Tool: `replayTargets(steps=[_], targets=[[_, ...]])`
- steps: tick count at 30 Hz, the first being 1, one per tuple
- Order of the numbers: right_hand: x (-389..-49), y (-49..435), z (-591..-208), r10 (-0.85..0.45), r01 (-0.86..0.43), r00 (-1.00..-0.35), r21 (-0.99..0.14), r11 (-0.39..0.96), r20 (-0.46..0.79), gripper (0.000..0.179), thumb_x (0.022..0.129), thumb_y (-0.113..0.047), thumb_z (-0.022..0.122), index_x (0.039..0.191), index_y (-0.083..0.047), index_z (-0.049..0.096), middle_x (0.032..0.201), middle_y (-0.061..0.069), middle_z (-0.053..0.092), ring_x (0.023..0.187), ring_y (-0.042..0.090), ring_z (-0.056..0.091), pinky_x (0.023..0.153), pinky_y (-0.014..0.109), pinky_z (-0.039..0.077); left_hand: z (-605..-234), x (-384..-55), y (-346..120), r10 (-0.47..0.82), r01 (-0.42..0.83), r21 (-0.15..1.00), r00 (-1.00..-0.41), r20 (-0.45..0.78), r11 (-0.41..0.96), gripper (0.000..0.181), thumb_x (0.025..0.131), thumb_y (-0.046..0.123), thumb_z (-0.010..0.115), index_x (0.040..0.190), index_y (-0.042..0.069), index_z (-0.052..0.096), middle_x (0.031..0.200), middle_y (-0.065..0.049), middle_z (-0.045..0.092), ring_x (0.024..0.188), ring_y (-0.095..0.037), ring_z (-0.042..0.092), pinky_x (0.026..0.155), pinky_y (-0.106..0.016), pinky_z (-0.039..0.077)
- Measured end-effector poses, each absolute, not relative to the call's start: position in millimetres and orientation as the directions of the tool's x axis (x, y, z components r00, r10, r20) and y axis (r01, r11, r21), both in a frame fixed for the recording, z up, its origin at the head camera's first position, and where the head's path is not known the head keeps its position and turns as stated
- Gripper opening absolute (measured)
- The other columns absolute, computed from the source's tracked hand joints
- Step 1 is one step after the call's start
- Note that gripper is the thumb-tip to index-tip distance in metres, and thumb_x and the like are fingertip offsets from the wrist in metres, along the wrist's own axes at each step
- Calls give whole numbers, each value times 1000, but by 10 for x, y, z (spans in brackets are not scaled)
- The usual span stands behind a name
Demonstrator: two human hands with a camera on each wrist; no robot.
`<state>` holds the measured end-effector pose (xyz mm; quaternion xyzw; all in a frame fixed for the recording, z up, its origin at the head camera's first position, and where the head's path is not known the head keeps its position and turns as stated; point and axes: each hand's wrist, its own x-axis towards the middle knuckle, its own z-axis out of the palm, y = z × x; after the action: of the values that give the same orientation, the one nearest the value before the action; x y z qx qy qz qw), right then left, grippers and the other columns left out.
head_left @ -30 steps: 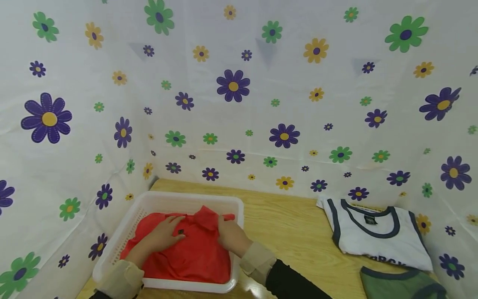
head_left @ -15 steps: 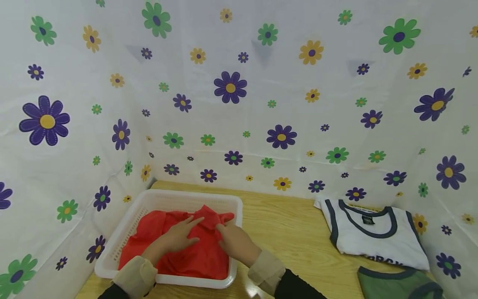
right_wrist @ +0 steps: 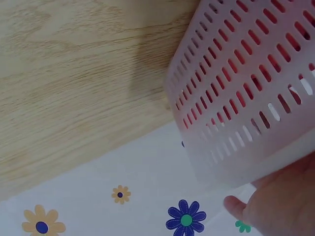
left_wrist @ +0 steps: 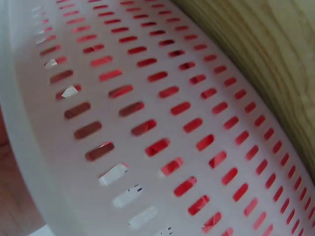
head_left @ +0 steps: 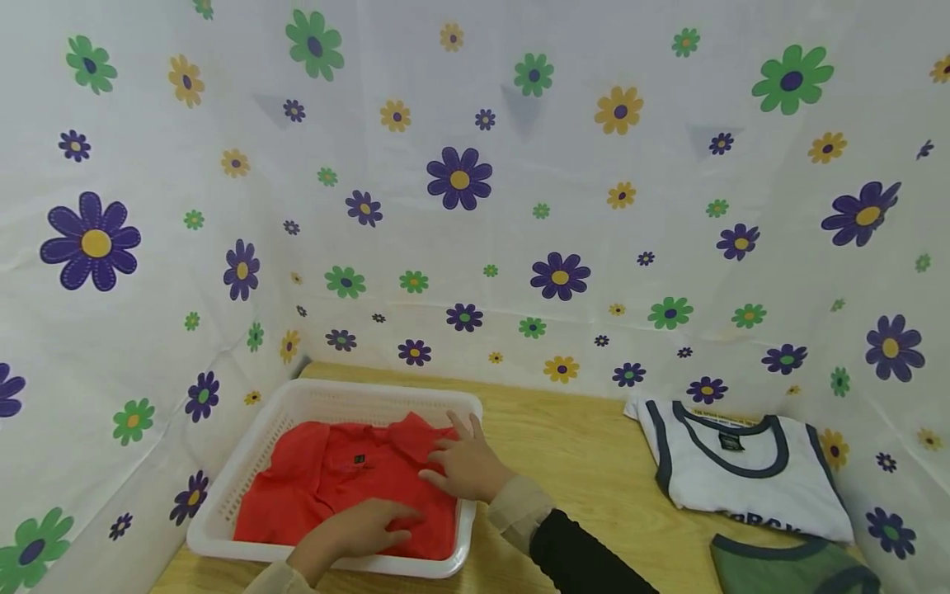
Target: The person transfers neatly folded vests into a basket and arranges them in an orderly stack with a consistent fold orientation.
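A red collared shirt (head_left: 297, 470) with a small dark label lies in the white plastic basket (head_left: 215, 503). My left hand (head_left: 364, 528) is over the near part of the shirt, its fingers stretched to the right; whether it touches the cloth I cannot tell. Above the basket's right side is my right hand (head_left: 469, 464), fingers spread near the shirt's collar, holding nothing. In the left wrist view the slotted basket wall (left_wrist: 162, 113) hides most of the hand. The right wrist view has part of my right hand (right_wrist: 285, 206) beside the basket rim.
A folded white T-shirt (head_left: 750, 487) with dark trim lies on the wooden table (head_left: 564, 462) to the right. Nearer is a green garment (head_left: 787, 569), cut off by the frame's edge. Flower-patterned white sheeting (head_left: 505, 231) encloses the table at the back and sides.
My left hand has drawn back toward the basket's near edge, uncovering the label. The right hand has let go of the cloth by the collar, lifted slightly and spread its fingers.
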<state>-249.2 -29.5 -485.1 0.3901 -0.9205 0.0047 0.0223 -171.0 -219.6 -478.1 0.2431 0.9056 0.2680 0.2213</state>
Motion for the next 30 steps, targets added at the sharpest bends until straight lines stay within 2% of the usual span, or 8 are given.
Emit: replayTargets(steps=[3,6,10,13,16,20,24,30], targets=[[-2482,-280,-4880,-678,-678,-735,19,735,4,44,95,-52,41,109,-22,71,114,-2,68,140,35,29,111,59,21,-4789,-1672,-2133,570,334,591,-776,-269,734,30,90,23,61,118,12,65,115,-5,67,108,-26,61,92,-49,48],[-2477,-232,-4887,-658,-658,-753,-14,753,1,44,95,-52,42,112,-22,69,115,-1,68,139,34,31,112,59,20,-4801,-1651,-2079,568,328,605,-782,-257,725,31,90,22,61,118,10,65,116,-6,66,110,-28,60,93,-50,47],[-2475,-75,-4881,-651,-656,-754,-77,750,82,43,95,-48,44,123,-22,63,125,-1,63,138,32,34,110,61,22,-4801,-1619,-1948,506,343,580,-851,-142,739,40,88,20,63,125,7,58,124,-12,61,117,-34,54,97,-56,42],[-2466,99,-4838,-621,-642,-766,-147,753,166,45,94,-46,47,130,-21,57,130,2,60,137,32,35,109,62,22,-4743,-1596,-1791,403,334,517,-915,-23,788,51,86,22,66,133,10,51,132,-18,54,124,-39,48,101,-61,36],[-2457,299,-4781,-575,-621,-782,-229,749,241,49,92,-43,53,135,-20,52,132,7,58,137,33,35,109,63,21,-4653,-1586,-1618,316,301,476,-947,52,826,59,83,25,68,137,14,46,136,-21,49,128,-42,43,104,-64,30],[-2453,598,-4733,-514,-619,-774,-272,736,369,55,88,-38,61,137,-17,48,132,10,57,135,35,38,106,64,23,-4562,-1577,-1365,297,325,440,-945,133,837,61,82,24,68,138,14,45,137,-21,49,129,-43,41,106,-63,28],[-2449,920,-4708,-443,-614,-756,-288,735,481,58,84,-31,68,136,-14,48,130,10,59,131,38,43,103,66,27,-4511,-1561,-1100,298,350,455,-937,183,819,57,83,21,68,136,11,47,132,-20,52,126,-39,45,106,-61,30],[-2450,1447,-4727,-351,-543,-783,-290,788,513,61,82,-26,72,137,-13,47,129,12,58,128,38,46,99,69,30,-4451,-1571,-693,261,344,485,-937,232,804,50,86,21,66,131,8,51,130,-23,53,124,-38,48,103,-57,36]])
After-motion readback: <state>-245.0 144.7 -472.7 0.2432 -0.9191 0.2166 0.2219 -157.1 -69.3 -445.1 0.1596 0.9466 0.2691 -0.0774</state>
